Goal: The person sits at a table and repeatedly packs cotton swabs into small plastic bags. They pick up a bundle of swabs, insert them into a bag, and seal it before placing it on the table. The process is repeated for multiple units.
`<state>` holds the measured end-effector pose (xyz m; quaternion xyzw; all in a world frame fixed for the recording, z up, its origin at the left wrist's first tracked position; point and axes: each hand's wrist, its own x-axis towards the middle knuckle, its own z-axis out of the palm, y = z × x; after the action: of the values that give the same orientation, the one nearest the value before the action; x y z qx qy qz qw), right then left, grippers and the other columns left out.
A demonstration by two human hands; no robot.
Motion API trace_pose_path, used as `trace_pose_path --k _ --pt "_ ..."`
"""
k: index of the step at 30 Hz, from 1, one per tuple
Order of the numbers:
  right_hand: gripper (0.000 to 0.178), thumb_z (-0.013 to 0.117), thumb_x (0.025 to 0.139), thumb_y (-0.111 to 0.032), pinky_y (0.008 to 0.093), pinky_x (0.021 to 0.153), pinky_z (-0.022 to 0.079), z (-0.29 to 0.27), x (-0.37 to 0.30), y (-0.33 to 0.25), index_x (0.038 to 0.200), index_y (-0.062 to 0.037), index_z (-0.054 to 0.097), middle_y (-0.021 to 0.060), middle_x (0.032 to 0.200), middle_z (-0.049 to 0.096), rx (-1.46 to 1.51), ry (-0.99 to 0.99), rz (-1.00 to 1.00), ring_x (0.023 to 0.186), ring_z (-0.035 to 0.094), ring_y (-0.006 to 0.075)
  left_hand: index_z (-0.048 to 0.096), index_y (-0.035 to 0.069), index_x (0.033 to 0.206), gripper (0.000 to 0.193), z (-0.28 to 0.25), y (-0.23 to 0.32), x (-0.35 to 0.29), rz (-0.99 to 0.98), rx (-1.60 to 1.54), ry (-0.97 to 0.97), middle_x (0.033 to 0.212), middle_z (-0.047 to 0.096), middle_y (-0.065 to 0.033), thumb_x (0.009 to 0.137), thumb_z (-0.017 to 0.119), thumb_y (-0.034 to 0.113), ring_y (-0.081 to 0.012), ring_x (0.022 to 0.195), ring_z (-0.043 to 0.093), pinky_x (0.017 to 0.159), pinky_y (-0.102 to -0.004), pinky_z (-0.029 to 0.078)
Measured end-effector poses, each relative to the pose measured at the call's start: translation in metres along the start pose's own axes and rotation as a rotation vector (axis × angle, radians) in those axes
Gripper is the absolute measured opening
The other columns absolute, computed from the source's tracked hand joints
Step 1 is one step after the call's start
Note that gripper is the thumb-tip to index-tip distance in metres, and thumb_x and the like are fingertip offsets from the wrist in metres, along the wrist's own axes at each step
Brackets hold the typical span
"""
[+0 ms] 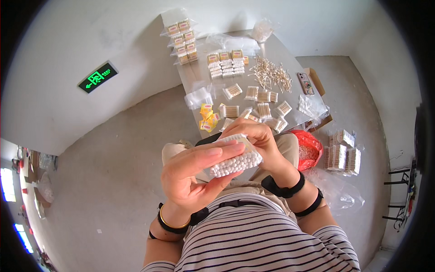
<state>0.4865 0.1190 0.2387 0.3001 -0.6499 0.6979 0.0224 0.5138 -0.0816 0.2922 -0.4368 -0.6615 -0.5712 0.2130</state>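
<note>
A clear-wrapped pack of cotton swabs point(238, 164) is held up in front of my lap, its white cotton tips facing me. My left hand point(192, 170) grips it from the left, fingers across the top and thumb beneath. At the far right side, my right hand point(263, 143) has its bent fingers on the same pack; its fingertips are partly hidden. Beyond my hands, small bundles of cotton swabs point(263, 110) lie scattered on the grey table point(195, 75). Yellow cards point(208, 120) sit at the table's near left.
Stacked swab packs point(183, 43) and a block of packs point(225, 63) stand farther back. Loose swabs point(274, 75) are heaped beside a phone point(305, 84). A red bag point(308, 149) of swabs and more packs point(342, 152) are on the right, low down. A lit exit sign point(97, 78) hangs on the wall.
</note>
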Motion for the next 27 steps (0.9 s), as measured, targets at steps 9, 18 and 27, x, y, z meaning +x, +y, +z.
trace_pose_path --k 9,18,27 --pt "0.012 0.069 0.092 -0.005 0.0366 0.093 0.048 0.008 0.001 0.0 0.102 -0.001 0.074 0.0086 0.098 0.074 0.049 -0.021 0.021 0.094 0.068 0.0214 0.03 0.005 0.136 0.07 0.004 -0.002 -0.003 0.041 0.028 0.039 0.105 0.072 -0.0244 0.085 0.077 -0.003 -0.0319 0.096 0.073 0.082 -0.0396 0.061" --pt "0.013 0.067 0.092 -0.003 0.0354 0.092 0.05 0.005 0.005 -0.001 0.103 -0.0005 0.074 0.0085 0.098 0.074 0.039 0.011 0.008 0.095 0.067 0.0203 0.029 0.006 0.142 0.081 0.002 -0.001 -0.002 0.044 0.055 0.02 0.107 0.072 -0.022 0.08 0.081 -0.003 -0.0307 0.096 0.072 0.082 -0.0402 0.062" --pt "0.015 0.066 0.092 -0.002 0.0346 0.089 0.051 0.005 0.002 0.003 0.104 -0.0001 0.075 0.0085 0.098 0.075 0.041 0.017 0.015 0.095 0.066 0.0197 0.046 0.004 0.14 0.079 0.004 -0.001 -0.008 0.015 0.014 0.158 0.103 0.073 -0.0174 0.073 0.088 -0.004 -0.0279 0.092 0.075 0.079 -0.0376 0.062"
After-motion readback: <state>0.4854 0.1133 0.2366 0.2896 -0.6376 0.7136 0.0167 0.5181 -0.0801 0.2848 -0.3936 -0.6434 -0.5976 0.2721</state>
